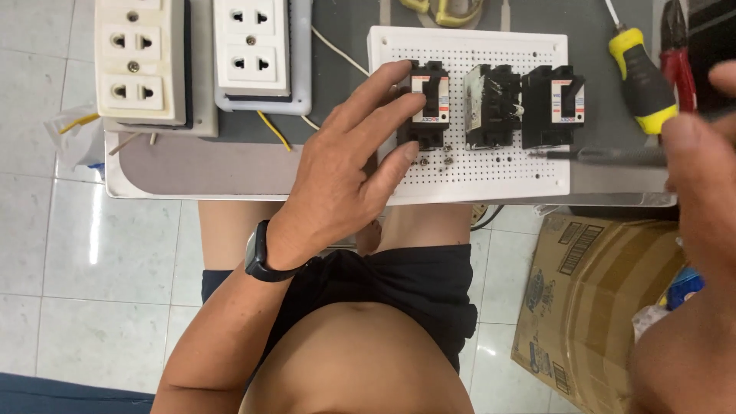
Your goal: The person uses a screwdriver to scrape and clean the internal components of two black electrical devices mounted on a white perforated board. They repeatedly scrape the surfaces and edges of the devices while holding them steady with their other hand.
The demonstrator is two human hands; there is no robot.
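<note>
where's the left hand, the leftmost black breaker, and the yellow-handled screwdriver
left hand [337, 180]: head view, on the back of the hand.
leftmost black breaker [427, 106]: head view, on its front face.
yellow-handled screwdriver [642, 80]: head view, on the yellow and black grip.

Left hand bare, no glove, black wristwatch with dark band and rectangular case on left wrist, arms unsleeved, torso unclothed, black shorts at waist, right hand bare, partly blurred at frame edge
</note>
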